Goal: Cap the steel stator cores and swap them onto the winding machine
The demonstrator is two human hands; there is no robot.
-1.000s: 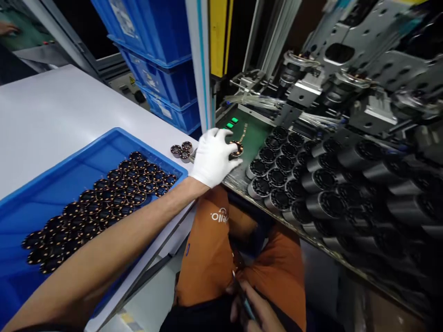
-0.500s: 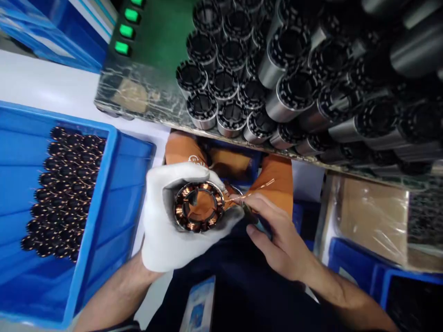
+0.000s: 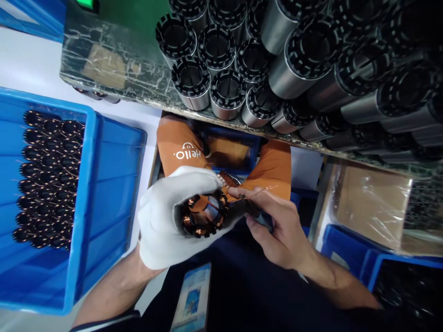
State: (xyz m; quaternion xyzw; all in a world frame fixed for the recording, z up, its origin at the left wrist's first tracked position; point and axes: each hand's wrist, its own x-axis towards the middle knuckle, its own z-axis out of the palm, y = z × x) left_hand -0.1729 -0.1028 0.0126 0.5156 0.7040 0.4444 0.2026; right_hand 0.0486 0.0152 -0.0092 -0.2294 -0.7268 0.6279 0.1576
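Note:
My left hand (image 3: 162, 226), in a white glove, is wrapped round a motor stator (image 3: 200, 229) with copper windings and a black slotted end. The stator's open end is tilted toward me, and its outer side is mostly hidden by the glove. My bare right hand (image 3: 284, 233) is closed on a small dark-handled tool (image 3: 265, 221), apparently cutters; its jaws are hard to make out. The tool's tip is close to the stator's right side, by my gloved fingertips. Thin copper wire ends (image 3: 266, 188) stick out over my right forefinger.
Ahead, a worn green bench (image 3: 138, 85) carries several metal cylinders (image 3: 226, 94) with black slotted ends. At left, a blue bin (image 3: 114, 184) holds rows of copper-wound parts (image 3: 51, 180). A phone (image 3: 192, 297) lies on my lap. A brown carton (image 3: 374, 203) and blue bins (image 3: 349, 249) are at right.
The stator has tilted in my left hand, so more of its inner wall shows. Its near rim is a little lower. The view has shifted, bringing the bench parts nearer; both hands keep their grip.

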